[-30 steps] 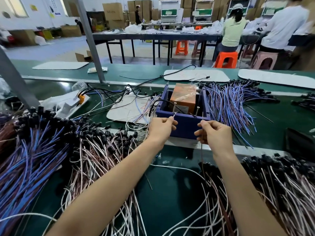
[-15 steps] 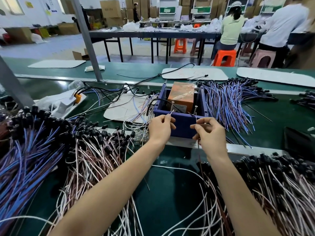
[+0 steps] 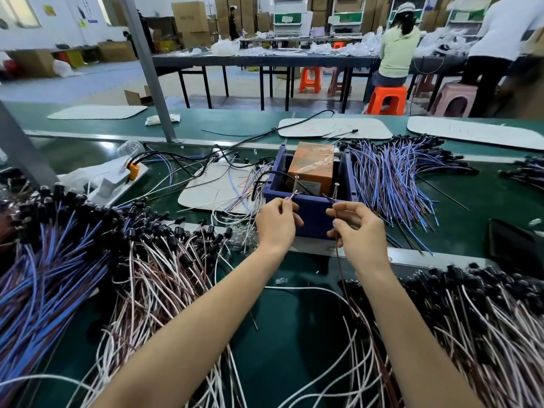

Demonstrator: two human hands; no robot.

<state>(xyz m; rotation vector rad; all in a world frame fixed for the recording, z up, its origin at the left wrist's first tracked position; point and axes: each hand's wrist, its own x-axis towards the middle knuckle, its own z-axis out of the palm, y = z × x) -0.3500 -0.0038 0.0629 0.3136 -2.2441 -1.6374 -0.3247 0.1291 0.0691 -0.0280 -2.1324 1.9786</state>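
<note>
A blue plastic box (image 3: 312,214) stands on the green bench, with an orange block (image 3: 312,167) wrapped in clear film inside it and two upright metal pins at its front edge. My left hand (image 3: 276,222) pinches a thin wire end at the left pin (image 3: 295,187). My right hand (image 3: 360,231) pinches a thin red-brown wire (image 3: 341,266) that runs down toward me, its fingertips just below the right pin (image 3: 335,191).
Heaps of blue, white and brown wires with black ends lie at left (image 3: 73,245), right front (image 3: 485,313) and behind the box at right (image 3: 391,178). White boards (image 3: 335,128) lie on the conveyor. A grey post (image 3: 147,69) stands behind. People sit at far tables.
Both hands have stayed at the box front; my right hand has edged slightly left and its fingers have shifted on the wire. The view has tilted a little.
</note>
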